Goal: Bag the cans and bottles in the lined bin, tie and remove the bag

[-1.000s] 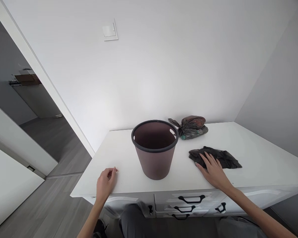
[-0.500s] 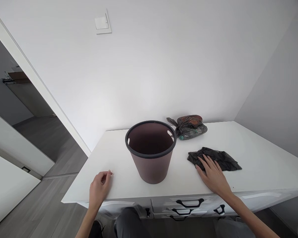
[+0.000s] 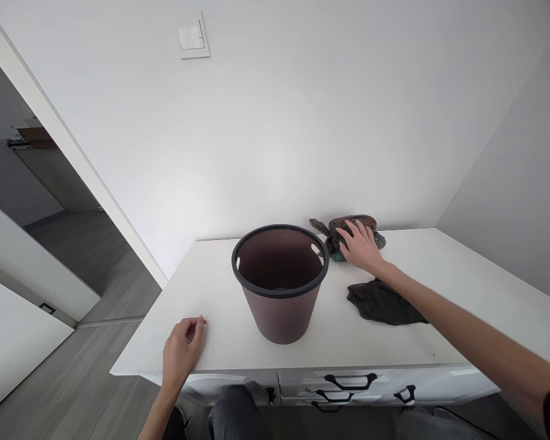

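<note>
Bin stands between curled left hand and right hand spread over knotted bag, black plastic nearby.

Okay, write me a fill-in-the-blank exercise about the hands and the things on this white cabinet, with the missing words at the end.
1. From the person's viewpoint, the bin stands to the ____ of the left hand.
2. The bin's opening faces ____.
3. Of the knotted bag and the crumpled black plastic, the fingers of the right hand are at the ____.
4. The light switch is mounted on the ____.

Missing words: right; up; knotted bag; wall.
</note>
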A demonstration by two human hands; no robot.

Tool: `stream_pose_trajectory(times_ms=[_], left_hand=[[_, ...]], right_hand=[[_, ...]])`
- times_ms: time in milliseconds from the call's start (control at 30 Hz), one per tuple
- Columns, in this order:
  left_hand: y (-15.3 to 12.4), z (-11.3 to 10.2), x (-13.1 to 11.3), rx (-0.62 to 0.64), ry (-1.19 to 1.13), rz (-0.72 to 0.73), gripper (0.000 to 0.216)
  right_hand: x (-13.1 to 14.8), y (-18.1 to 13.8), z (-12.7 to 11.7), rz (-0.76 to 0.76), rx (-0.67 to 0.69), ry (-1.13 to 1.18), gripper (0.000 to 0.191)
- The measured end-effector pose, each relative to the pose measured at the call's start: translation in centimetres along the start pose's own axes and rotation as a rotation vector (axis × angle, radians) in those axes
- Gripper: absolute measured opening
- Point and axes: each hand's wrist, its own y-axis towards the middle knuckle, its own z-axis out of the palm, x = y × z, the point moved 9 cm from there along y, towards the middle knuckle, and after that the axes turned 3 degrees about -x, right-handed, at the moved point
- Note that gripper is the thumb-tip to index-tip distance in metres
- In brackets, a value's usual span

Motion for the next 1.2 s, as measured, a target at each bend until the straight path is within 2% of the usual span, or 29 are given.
stream_pose_trajectory(times_ms=[133,233,333,500,733,1200], left_hand=[[-0.1,0.0,0.2,-0.019,0.013,-0.006,0.044],[-0.1,0.2,0.5,-0.024,0.028,-0.003,0.043],[-0.1,0.5,0.7,-0.025,0.041,-0.003,0.043],[-0.1,0.6,0.9,-0.029,0.061,-0.013,0.042],[-0.1,0.7,1.2,-0.030,0.055,-0.023,0.042],[-0.2,0.5,0.7,-0.017,0.066,-0.019,0.042]], right_hand=[[-1.0,5.0,2.3,-0.064,0.139,-0.087,0.052],[-1.2,6.0,4.0,-0.148,0.253,-0.128,0.038],[-0.5,5.6,4.5,-0.237,0.301,-0.125,0.026],[1.0,4.1,4.0,-0.307,0.315,-0.157,0.025],[1.8,2.7,2.6,-0.234,0.332,-0.219,0.035],[2.4,0.8,-0.2,-0.187,0.458,-0.273,0.035]])
